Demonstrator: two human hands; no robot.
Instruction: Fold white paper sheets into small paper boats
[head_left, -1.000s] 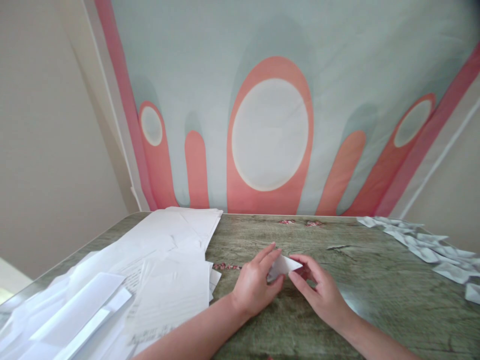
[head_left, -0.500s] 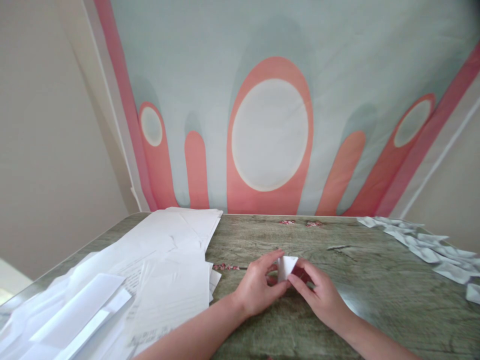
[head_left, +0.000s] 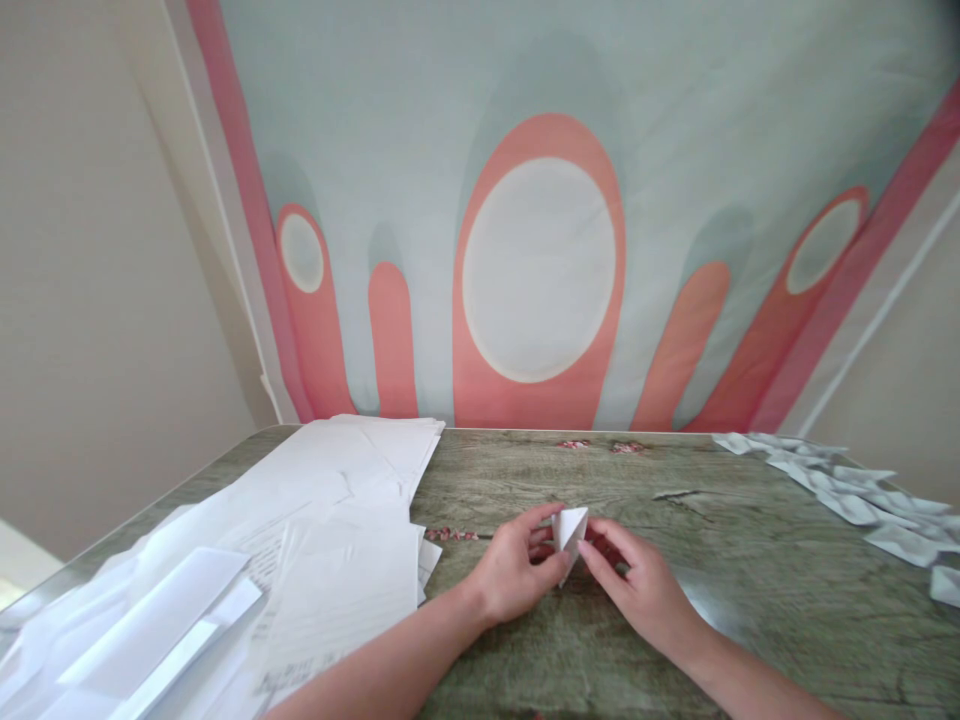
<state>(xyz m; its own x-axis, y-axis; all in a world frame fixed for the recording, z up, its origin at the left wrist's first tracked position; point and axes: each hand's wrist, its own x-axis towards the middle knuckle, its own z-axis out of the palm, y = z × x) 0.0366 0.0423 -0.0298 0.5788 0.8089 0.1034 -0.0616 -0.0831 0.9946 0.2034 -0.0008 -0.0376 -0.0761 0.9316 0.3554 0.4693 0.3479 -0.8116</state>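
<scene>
A small folded white paper piece (head_left: 571, 532), pointed at its lower end, is held between both hands just above the wooden table (head_left: 540, 660). My left hand (head_left: 517, 560) grips its left side, thumb in front and fingers behind. From the right, my right hand (head_left: 626, 570) pinches its other edge between thumb and fingertips. The right fingers are partly hidden behind the paper.
Sheets of white paper (head_left: 352, 580), some printed, spread over the table's left side, with folded strips (head_left: 161, 620) on top. Several folded paper pieces (head_left: 847, 500) lie in rows along the right edge. A patterned wall covering (head_left: 540, 270) rises behind.
The folded paper has turned in my fingers and its lower point now shows below the left thumb. Both hands have shifted only slightly.
</scene>
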